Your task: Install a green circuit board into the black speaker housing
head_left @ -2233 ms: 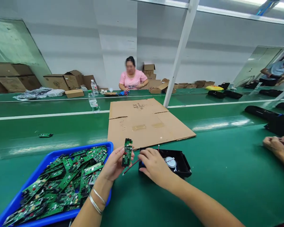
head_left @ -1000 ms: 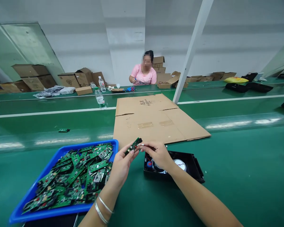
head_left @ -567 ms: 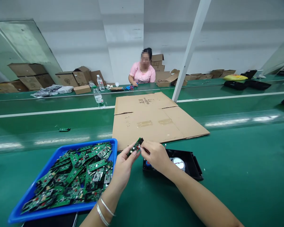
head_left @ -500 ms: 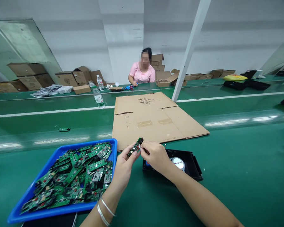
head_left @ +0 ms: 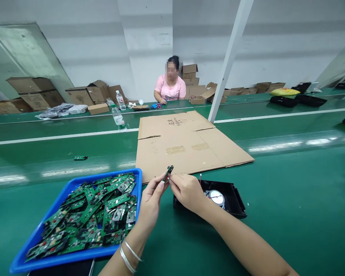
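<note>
A small green circuit board stands tilted between the thumb and fingers of my left hand, dark parts at its upper end. My right hand is closed in a pinch against the board's right side; what its fingertips hold is hidden. Under my right wrist lies an open black plastic housing with a round silver speaker inside. A thin wire end sticks up at the housing's back edge. To the left, a blue tray is heaped with similar circuit boards.
A flattened cardboard sheet lies ahead on the green bench. One loose board and a water bottle are farther left. A white post rises behind the cardboard. Across the bench sits a person in pink.
The circuit board has turned in my left hand and now shows its face more narrowly. My right fingers stay pressed at its side. The view has shifted slightly.
</note>
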Demonstrator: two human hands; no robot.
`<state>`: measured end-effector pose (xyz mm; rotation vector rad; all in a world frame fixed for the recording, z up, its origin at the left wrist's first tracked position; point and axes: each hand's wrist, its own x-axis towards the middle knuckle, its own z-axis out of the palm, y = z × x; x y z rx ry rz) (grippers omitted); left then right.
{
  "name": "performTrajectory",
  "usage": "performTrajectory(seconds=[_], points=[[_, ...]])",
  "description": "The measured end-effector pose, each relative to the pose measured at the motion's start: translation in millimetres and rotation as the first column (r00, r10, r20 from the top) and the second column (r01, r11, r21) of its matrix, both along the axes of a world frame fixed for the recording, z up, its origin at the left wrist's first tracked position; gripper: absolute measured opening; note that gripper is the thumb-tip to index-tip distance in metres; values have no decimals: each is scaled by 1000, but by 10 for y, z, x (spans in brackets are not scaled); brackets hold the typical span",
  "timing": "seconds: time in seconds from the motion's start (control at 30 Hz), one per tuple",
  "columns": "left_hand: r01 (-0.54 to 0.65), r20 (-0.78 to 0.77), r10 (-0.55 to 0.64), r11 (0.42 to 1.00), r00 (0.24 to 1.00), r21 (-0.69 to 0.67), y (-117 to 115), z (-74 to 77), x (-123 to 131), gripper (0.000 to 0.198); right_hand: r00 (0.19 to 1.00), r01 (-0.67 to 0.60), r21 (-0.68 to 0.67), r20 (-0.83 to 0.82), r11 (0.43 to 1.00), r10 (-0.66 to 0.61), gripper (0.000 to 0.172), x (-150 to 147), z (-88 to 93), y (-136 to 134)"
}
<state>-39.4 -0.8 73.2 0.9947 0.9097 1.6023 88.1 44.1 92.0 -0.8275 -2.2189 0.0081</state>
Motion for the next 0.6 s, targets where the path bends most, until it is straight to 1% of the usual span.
performTrajectory(seconds=[0.1,0.23,0.37,0.47,0.53,0.6], points=[[17,-2,-17,1000,1000,22,-13,1,0,22,1000,-14,11,-20,1000,14,27,11,8,5],[22,-37,-20,998,999,54,-33,-4,-14,22,998,-40,61,-42,997,43,27,17,14,3],[15,-138,-2,995,990,94,-58,-1,-34,24,999,-19,121,-34,992,23,28,31,46,-41],[47,-208,-19,991,978,127,-76,15,-41,25,999,-13,144,-28,990,17,27,55,73,-80],[65,-232,-29,987,972,147,-76,43,-56,25,1000,-18,148,-15,989,21,26,70,76,-90],[50,-281,-10,989,960,136,-67,94,-89,23,1000,-10,150,5,989,10,26,78,67,-83]])
